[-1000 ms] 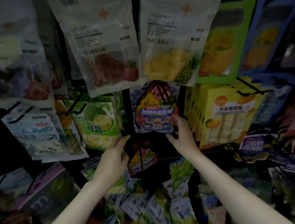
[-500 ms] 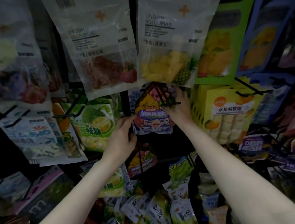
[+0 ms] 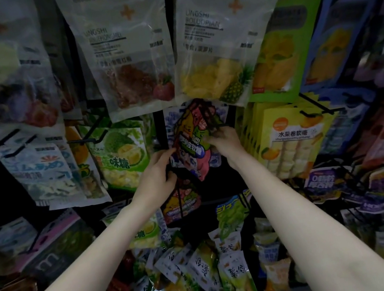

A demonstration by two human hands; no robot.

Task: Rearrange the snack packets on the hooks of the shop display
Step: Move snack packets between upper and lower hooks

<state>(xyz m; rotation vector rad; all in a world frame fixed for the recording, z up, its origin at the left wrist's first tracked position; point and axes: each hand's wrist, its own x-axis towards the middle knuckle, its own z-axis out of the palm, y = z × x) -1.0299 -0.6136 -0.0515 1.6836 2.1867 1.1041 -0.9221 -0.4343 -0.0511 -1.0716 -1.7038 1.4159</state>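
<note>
Now both hands grip one cartoon snack packet point(image 3: 191, 142) mid-display.
Left hand point(image 3: 158, 176) pinches its left edge, right hand point(image 3: 223, 140) its upper right; the pineapple bag point(image 3: 214, 40) overhangs, the yellow box point(image 3: 289, 139) crowds close.

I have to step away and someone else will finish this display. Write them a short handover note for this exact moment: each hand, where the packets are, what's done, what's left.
Left hand: its fingers grip the left edge of the cartoon gummy packet in the middle row.
Right hand: pinches the same packet's right side, beside the black hook.
The packet sits tilted, below the pineapple slice bag and left of the yellow fruit roll box. Whether its hole is on the hook cannot be told.
Done: the packet is in both hands at the hook.
Left: seat it straight, then sort the loose small packets heaped at the bottom.
</note>
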